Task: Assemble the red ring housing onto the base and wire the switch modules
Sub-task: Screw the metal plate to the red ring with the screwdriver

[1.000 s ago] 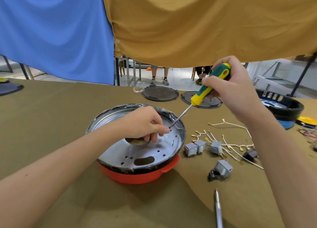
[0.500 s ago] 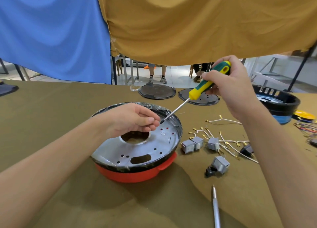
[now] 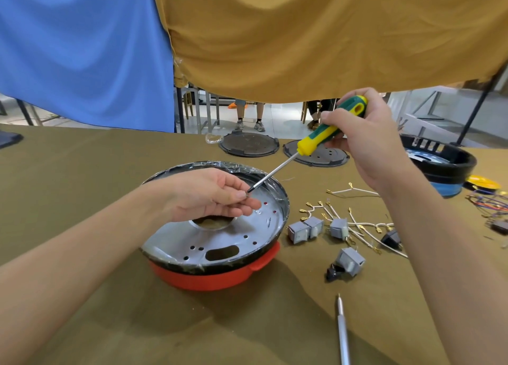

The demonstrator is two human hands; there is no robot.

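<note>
R hand [image 3: 368,142] grips screwdriver [image 3: 327,133], angled down-left; L hand [image 3: 209,194] palm-up, pinches small screw [image 3: 245,196] at tip.

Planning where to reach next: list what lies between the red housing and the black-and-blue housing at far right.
In the head view, grey switch modules and white wires lie on the cloth between red housing and black-and-blue housing.

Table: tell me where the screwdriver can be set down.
Bare cloth lies left of the red ring housing, and in front of it, across to the silver pen. Crowded: right of the housing, with grey switch modules and white wires, and the far edge, with two dark discs.
</note>
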